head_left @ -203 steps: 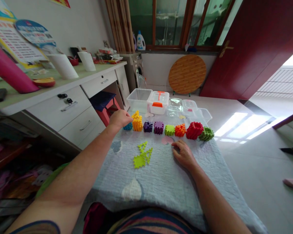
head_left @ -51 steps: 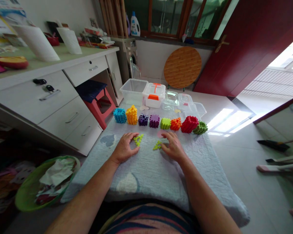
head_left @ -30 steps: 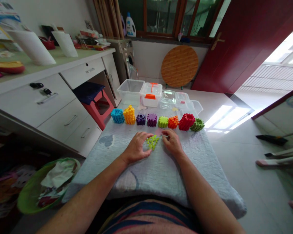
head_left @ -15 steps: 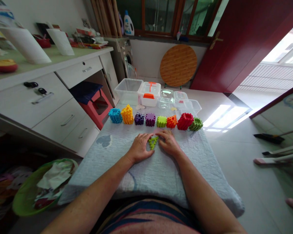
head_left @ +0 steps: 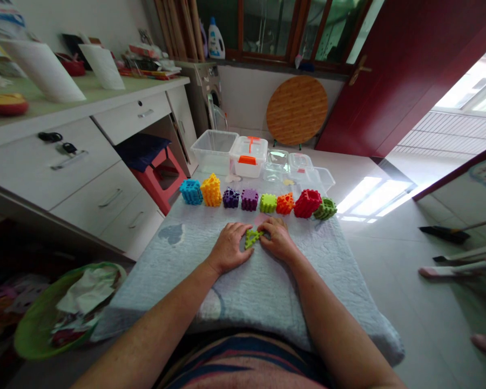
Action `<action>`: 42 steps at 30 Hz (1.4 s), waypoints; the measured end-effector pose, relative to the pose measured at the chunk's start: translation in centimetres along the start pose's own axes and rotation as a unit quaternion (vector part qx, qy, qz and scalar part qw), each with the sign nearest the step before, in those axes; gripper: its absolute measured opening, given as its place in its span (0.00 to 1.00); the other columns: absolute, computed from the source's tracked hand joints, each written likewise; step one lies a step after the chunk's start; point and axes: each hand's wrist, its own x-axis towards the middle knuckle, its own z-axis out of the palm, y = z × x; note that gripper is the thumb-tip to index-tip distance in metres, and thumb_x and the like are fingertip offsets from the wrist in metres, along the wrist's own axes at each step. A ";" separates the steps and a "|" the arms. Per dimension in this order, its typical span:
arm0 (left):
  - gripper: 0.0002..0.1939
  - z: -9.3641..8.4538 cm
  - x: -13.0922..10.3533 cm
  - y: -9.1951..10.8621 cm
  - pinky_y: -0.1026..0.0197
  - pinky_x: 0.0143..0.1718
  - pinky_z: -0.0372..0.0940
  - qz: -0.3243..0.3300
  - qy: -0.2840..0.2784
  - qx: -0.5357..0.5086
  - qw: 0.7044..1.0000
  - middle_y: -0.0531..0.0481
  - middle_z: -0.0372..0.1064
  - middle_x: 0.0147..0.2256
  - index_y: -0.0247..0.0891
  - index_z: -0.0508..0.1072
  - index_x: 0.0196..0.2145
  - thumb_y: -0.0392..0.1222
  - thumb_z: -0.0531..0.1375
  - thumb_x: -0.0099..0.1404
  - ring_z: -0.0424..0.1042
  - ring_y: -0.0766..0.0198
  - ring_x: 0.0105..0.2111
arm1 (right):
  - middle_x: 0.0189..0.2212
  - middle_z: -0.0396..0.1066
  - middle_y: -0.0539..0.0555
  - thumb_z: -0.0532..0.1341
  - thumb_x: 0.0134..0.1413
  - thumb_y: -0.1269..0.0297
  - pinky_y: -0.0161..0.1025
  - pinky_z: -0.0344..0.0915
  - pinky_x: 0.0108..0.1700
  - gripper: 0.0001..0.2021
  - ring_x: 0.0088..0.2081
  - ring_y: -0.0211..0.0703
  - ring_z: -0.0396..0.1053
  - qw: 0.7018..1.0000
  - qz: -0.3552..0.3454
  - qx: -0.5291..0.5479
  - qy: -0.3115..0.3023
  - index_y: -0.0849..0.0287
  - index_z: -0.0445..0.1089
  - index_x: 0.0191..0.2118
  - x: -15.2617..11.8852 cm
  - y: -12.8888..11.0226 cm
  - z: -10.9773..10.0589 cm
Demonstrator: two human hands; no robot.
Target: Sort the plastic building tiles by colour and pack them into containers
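A lime-green triangular piece with notched edges is between my two hands, over the cloth-covered table. My left hand grips its left side, thumb below and fingers above. The fingers of my right hand are curled in and pinch its right corner. Beyond the hands stands a row of notched blocks: blue, yellow, dark purple, purple, lime green, orange, red and dark green.
Clear plastic boxes, one an open bin and one with orange clasps, line the far table edge. A red stool and a drawer desk stand left. A green basket of cloths sits lower left.
My right hand has moved slightly left and closed on the triangle's right corner. The triangle has turned a little and shifted slightly left. The row of blocks has not moved.
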 end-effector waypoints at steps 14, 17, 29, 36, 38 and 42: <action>0.06 -0.5 -0.3 0.3 0.55 0.41 0.62 -0.031 0.039 0.107 0.993 0.47 0.66 0.32 0.39 0.71 0.28 0.42 0.64 0.57 0.66 0.56 0.37 | 0.37 0.71 0.55 0.62 0.48 0.72 0.42 0.56 0.47 0.07 0.42 0.47 0.62 0.999 0.003 -0.009 0.030 0.58 0.74 0.35 -0.4 -0.4 0.0; 0.05 -0.4 -0.3 0.2 0.55 0.40 0.62 -0.028 0.036 0.105 0.993 0.47 0.67 0.32 0.39 0.72 0.27 0.41 0.63 0.58 0.66 0.57 0.37 | 0.36 0.71 0.55 0.62 0.48 0.71 0.42 0.56 0.46 0.06 0.42 0.47 0.62 0.999 0.006 -0.014 0.031 0.58 0.74 0.35 -0.4 -0.3 0.0; 0.02 -0.2 -0.1 -0.5 0.54 0.42 0.63 -0.041 0.054 0.066 0.996 0.48 0.68 0.32 0.39 0.72 0.30 0.38 0.63 0.58 0.67 0.56 0.37 | 0.30 0.70 0.53 0.62 0.47 0.71 0.39 0.55 0.41 0.02 0.36 0.44 0.63 0.999 0.004 -0.042 0.031 0.59 0.71 0.30 -0.5 -0.6 -0.5; 0.07 -0.6 -0.1 -0.9 0.52 0.48 0.63 -0.048 0.118 0.017 0.992 0.46 0.69 0.38 0.39 0.71 0.38 0.36 0.61 0.59 0.67 0.54 0.43 | 0.29 0.70 0.53 0.62 0.49 0.69 0.39 0.58 0.42 0.01 0.36 0.44 0.64 0.991 0.031 -0.033 0.127 0.59 0.71 0.30 0.1 -0.7 -3.2; 0.08 -0.7 -0.1 -0.9 0.51 0.48 0.63 -0.050 0.122 0.008 0.991 0.46 0.69 0.39 0.38 0.71 0.38 0.35 0.59 0.59 0.66 0.54 0.43 | 0.30 0.71 0.54 0.61 0.49 0.68 0.39 0.59 0.41 0.02 0.36 0.45 0.64 0.983 0.066 -0.050 0.161 0.58 0.71 0.30 1.0 -1.0 -4.2; 0.07 -0.7 -0.1 -0.9 0.51 0.47 0.63 -0.051 0.109 -0.005 0.993 0.46 0.70 0.38 0.38 0.70 0.38 0.34 0.58 0.60 0.66 0.55 0.42 | 0.30 0.72 0.54 0.60 0.50 0.66 0.38 0.59 0.37 0.04 0.34 0.44 0.67 0.961 0.179 -0.086 0.194 0.58 0.72 0.31 3.6 -2.0 -5.7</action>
